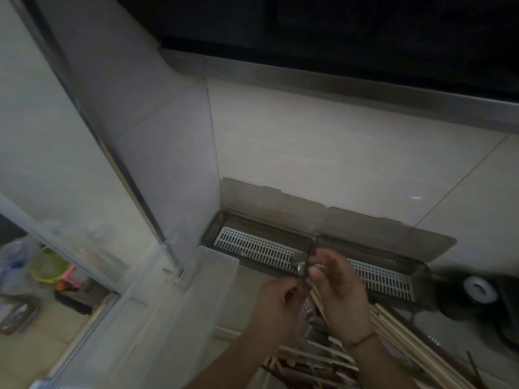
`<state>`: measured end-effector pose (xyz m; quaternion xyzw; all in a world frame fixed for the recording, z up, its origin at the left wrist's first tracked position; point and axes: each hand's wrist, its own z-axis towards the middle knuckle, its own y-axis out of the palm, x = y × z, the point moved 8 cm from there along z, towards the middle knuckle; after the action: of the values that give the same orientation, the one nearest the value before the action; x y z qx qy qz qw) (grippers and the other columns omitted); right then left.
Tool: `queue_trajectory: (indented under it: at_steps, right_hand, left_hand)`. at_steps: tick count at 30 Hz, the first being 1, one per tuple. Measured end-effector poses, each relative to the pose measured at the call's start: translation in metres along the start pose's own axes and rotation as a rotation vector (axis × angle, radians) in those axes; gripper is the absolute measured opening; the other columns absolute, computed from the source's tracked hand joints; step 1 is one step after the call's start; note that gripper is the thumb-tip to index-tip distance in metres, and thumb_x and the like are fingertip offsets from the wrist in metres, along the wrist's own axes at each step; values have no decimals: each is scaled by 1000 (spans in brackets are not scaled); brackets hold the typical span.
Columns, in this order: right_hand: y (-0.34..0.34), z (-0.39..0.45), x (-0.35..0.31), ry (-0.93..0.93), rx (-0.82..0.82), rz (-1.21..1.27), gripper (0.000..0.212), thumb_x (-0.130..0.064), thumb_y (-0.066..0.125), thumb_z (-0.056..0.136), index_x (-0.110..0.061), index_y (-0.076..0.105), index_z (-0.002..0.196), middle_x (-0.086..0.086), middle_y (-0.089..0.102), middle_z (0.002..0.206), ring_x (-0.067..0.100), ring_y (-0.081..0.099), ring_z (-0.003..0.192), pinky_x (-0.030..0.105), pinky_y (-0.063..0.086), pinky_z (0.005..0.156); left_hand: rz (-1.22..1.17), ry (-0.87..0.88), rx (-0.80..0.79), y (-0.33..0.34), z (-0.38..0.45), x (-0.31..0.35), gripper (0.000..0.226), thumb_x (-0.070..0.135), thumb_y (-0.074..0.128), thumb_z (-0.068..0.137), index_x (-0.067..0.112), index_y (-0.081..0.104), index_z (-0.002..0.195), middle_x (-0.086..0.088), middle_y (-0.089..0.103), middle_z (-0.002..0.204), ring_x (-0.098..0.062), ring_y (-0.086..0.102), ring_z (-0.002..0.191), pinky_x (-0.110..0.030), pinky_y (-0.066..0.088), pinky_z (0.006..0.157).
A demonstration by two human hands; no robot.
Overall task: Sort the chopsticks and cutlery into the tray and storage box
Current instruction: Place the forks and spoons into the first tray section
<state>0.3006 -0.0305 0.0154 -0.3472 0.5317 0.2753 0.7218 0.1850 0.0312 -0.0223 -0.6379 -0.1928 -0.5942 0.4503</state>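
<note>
Two brown storage boxes stand open against the tiled wall, each with a white slotted drain tray: the left box (224, 220) and the right box (421, 273). My left hand (276, 307) pinches a small metal fork or spoon (299, 266) over the near edge of the left box. Just to its right, my right hand (341, 287) grips a bundle of wooden chopsticks (393, 327) that slants down to the right. A heap of mixed chopsticks and cutlery (314, 363) lies below both hands.
A translucent plastic container (196, 293) stands left of the boxes beside a glass partition (118, 164). A dark round object with a white ring (477, 290) sits at the right. A green bowl (47, 265) and clutter lie on the floor at far left.
</note>
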Motion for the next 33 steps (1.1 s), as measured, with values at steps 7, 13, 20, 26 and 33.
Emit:
queue_trajectory:
  at_steps: [7, 13, 20, 26, 33]
  right_hand:
    - [46, 1, 24, 63, -262, -197, 20, -31, 53, 94, -25, 66, 80, -8, 60, 58, 5, 56, 47, 16, 44, 50]
    - [66, 70, 40, 126, -399, -849, 18, -31, 53, 90, -27, 66, 102, -3, 70, 96, 20, 64, 89, 26, 47, 74]
    - [106, 87, 100, 278, -724, -1077, 28, -32, 54, 86, -17, 72, 101, 8, 70, 107, 24, 65, 95, 27, 51, 85]
    - [88, 81, 71, 3, -611, -974, 21, -26, 54, 88, -14, 70, 96, 9, 69, 99, 24, 62, 92, 27, 47, 79]
    - [27, 1, 57, 42, -511, -1170, 25, -43, 44, 92, -27, 62, 95, -5, 67, 96, 16, 63, 88, 26, 46, 69]
  left_hand:
    - [-165, -138, 109, -44, 29, -11, 18, 31, 63, 86, 22, 75, 77, 6, 73, 76, -3, 66, 73, -23, 51, 72]
    - [1004, -59, 28, -80, 24, -45, 51, 57, 40, 89, 28, 53, 130, 0, 48, 141, -27, 37, 133, -52, 26, 109]
    - [1109, -104, -75, -82, 11, -77, 62, 58, 56, 73, 31, 55, 130, -4, 57, 131, -34, 50, 127, -68, 35, 97]
    - [1091, -87, -5, -82, 12, -78, 61, 56, 55, 73, 32, 50, 128, -4, 54, 134, -33, 45, 130, -68, 33, 100]
    - [1103, -83, 33, -80, 12, -78, 63, 50, 61, 72, 33, 51, 132, -3, 52, 136, -31, 40, 133, -66, 26, 102]
